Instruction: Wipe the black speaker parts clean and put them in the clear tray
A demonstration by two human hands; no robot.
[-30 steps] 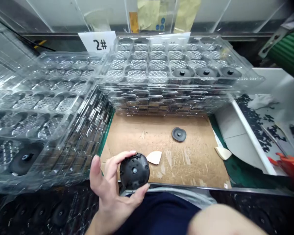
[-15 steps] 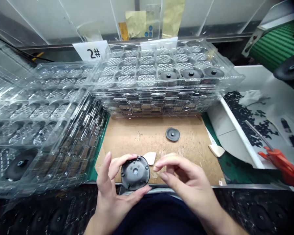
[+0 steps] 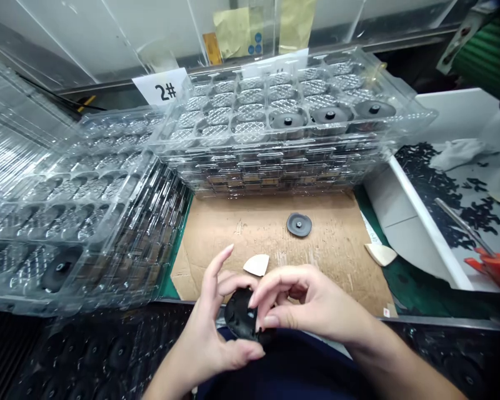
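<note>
A round black moulded disc (image 3: 241, 315) sits low in front of me, held in the fingers of my left hand (image 3: 216, 328). My right hand (image 3: 304, 300) reaches over from the right, its fingertips on the disc's upper edge and partly hiding it. Just beyond my fingers, a cream-white curved scrap (image 3: 257, 265) lies on a worn cardboard sheet (image 3: 316, 247). A smaller dark disc with a centre hole (image 3: 299, 224) rests farther back on that cardboard. Another pale scrap (image 3: 381, 254) lies at the sheet's right edge.
Stacked clear blister trays (image 3: 270, 166) stand behind the cardboard, with several dark discs (image 3: 330, 115) in the top tray's right pockets. More trays (image 3: 79, 189) lie to the left. A "2#" card (image 3: 162, 90) stands behind them. Orange-handled scissors (image 3: 498, 269) lie in a white bin (image 3: 441, 216) of black scraps.
My right hand has moved in from the lower right onto the disc. The disc has dropped closer to my body and tilted, and the view has shifted slightly.
</note>
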